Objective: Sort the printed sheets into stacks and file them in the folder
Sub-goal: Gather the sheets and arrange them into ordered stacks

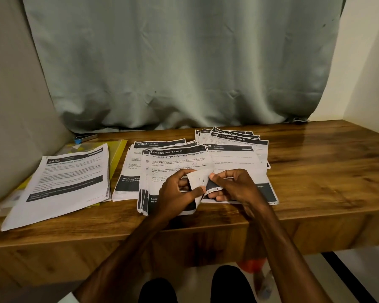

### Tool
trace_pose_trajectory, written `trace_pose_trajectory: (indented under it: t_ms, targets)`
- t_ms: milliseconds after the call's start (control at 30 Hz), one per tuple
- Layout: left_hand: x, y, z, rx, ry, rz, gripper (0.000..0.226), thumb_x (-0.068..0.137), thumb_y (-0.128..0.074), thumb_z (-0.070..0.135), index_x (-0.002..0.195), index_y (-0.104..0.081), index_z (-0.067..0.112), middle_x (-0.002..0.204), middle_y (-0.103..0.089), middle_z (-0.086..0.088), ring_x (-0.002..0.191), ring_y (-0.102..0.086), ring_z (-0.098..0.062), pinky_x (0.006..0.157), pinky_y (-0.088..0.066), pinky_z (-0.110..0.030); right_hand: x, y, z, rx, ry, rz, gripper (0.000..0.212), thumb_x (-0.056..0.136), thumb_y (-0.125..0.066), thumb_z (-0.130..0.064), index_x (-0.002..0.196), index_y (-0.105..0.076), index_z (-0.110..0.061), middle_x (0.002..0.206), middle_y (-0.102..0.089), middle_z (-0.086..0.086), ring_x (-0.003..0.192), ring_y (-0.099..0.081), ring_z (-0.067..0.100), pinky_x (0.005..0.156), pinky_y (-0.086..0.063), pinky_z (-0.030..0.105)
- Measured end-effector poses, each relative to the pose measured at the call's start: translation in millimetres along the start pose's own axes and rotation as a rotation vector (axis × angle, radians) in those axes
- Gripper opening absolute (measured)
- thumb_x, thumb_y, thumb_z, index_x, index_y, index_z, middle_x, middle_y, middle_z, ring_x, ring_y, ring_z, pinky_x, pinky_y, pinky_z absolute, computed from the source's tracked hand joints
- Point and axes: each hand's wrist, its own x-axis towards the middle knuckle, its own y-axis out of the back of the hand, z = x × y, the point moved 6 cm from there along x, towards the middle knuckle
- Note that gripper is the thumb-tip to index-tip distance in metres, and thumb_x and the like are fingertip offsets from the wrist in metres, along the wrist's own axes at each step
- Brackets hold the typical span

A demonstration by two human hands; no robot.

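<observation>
Printed sheets lie in several stacks on the wooden table (315, 162). The middle stack (173, 162) is headed "DRESSING TABLE". My left hand (175, 193) and my right hand (234, 185) both pinch the curled lower right corner of its top sheet (196, 178), thumbs on top. A kitchen stack (129, 171) lies behind it on the left. Another stack (234, 154) lies under my right hand, with a fanned pile (232, 136) behind. A separate stack (68, 182) at the left rests on a yellow folder (118, 152).
A grey-green curtain (184, 62) hangs behind the table. A blue and grey object (83, 138) lies at the back left by the padded wall (13, 127). Bare wood shows at the table's right end. My knees and an orange object (252, 265) show below the table edge.
</observation>
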Motion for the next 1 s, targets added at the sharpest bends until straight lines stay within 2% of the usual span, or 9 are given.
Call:
trace_pose_trajectory:
  t_ms: [167, 333, 400, 467, 567, 733, 833, 933, 1000]
  targets:
    - [-1.9, 2.1, 3.2, 0.028, -0.012, 0.045, 0.033, 0.080, -0.081, 0.023, 0.110, -0.068, 0.030, 0.097, -0.078, 0.002, 0.090, -0.074, -0.013, 0.083, -0.061, -0.038, -2.3, 3.9, -3.3, -0.068, 0.014, 0.026, 0.025, 0.091, -0.075, -0.016, 0.107, -0.069, 0.002, 0.084, -0.077, 0.018, 0.070, -0.077, 0.030, 0.055, -0.061, 0.026]
    - [-0.6, 7.4, 1.1, -0.018, 0.016, 0.081, 0.042, 0.087, -0.077, 0.004, 0.127, -0.066, 0.012, 0.109, -0.076, -0.009, 0.084, -0.073, -0.010, 0.067, -0.058, -0.017, -10.7, 18.7, -10.5, -0.205, 0.078, 0.066, 0.026, 0.095, -0.072, -0.024, 0.092, -0.072, 0.002, 0.071, -0.075, 0.018, 0.054, -0.070, 0.024, 0.046, -0.050, 0.026]
    - [0.7, 12.5, -3.1, -0.090, 0.062, 0.110, 0.048, 0.087, -0.077, 0.004, 0.132, -0.064, 0.010, 0.113, -0.075, -0.011, 0.090, -0.075, -0.017, 0.073, -0.061, -0.026, -13.5, 42.4, -13.6, -0.271, 0.141, 0.172, 0.025, 0.095, -0.072, -0.026, 0.087, -0.075, -0.002, 0.071, -0.075, 0.012, 0.058, -0.068, 0.024, 0.046, -0.051, 0.028]
    - [1.6, 16.9, -8.4, -0.166, 0.115, 0.144, 0.050, 0.087, -0.078, 0.005, 0.134, -0.062, 0.012, 0.112, -0.076, -0.011, 0.095, -0.074, -0.022, 0.083, -0.062, -0.040, -17.9, 78.7, -17.8, -0.447, 0.240, 0.377, 0.013, 0.092, -0.075, -0.024, 0.086, -0.078, -0.012, 0.077, -0.077, 0.002, 0.067, -0.070, 0.017, 0.057, -0.057, 0.033]
    - [2.8, 20.8, -13.3, -0.280, 0.168, 0.191, 0.048, 0.086, -0.077, 0.002, 0.130, -0.063, 0.014, 0.103, -0.077, -0.006, 0.094, -0.075, -0.024, 0.084, -0.062, -0.043, -22.9, 127.1, -15.5, -0.697, 0.232, 0.590, 0.010, 0.089, -0.077, -0.026, 0.085, -0.078, -0.016, 0.091, -0.077, 0.003, 0.078, -0.066, 0.016, 0.070, -0.049, 0.031]
    - [4.3, 19.8, -14.8, -0.334, 0.167, 0.186, 0.048, 0.086, -0.076, 0.000, 0.130, -0.063, 0.012, 0.099, -0.076, -0.001, 0.091, -0.075, -0.020, 0.076, -0.061, -0.034, -12.6, 139.5, -3.7, -0.860, 0.036, 0.463, 0.037, 0.086, -0.076, -0.049, 0.074, -0.078, -0.014, 0.073, -0.074, 0.006, 0.064, -0.067, 0.019, 0.061, -0.052, 0.035]
    - [4.7, 18.7, -14.9, -0.364, 0.160, 0.174, 0.046, 0.086, -0.076, -0.002, 0.128, -0.064, 0.012, 0.097, -0.076, 0.002, 0.085, -0.075, -0.013, 0.067, -0.059, -0.024, -2.0, 127.1, -2.3, -0.848, 0.039, 0.391, 0.045, 0.080, -0.081, -0.053, 0.069, -0.070, -0.010, 0.065, -0.067, 0.003, 0.059, -0.062, 0.016, 0.049, -0.040, 0.027]
    - [3.5, 19.3, -14.3, -0.385, 0.160, 0.175, 0.045, 0.086, -0.075, -0.003, 0.127, -0.064, 0.012, 0.096, -0.076, 0.000, 0.086, -0.075, -0.015, 0.069, -0.058, -0.026, 5.4, 123.0, -2.7, -0.796, -0.026, 0.405, 0.051, 0.068, -0.090, -0.050, 0.086, -0.071, -0.007, 0.079, -0.068, 0.005, 0.075, -0.065, 0.023, 0.050, -0.035, 0.027]
    - [3.4, 18.8, -14.3, -0.395, 0.159, 0.176, 0.045, 0.086, -0.075, -0.002, 0.128, -0.063, 0.012, 0.101, -0.076, -0.004, 0.090, -0.075, -0.019, 0.071, -0.058, -0.028, 7.6, 119.1, -5.2, -0.749, -0.014, 0.387, 0.043, 0.070, -0.091, -0.042, 0.086, -0.072, -0.007, 0.084, -0.070, 0.009, 0.079, -0.065, 0.024, 0.052, -0.035, 0.027]
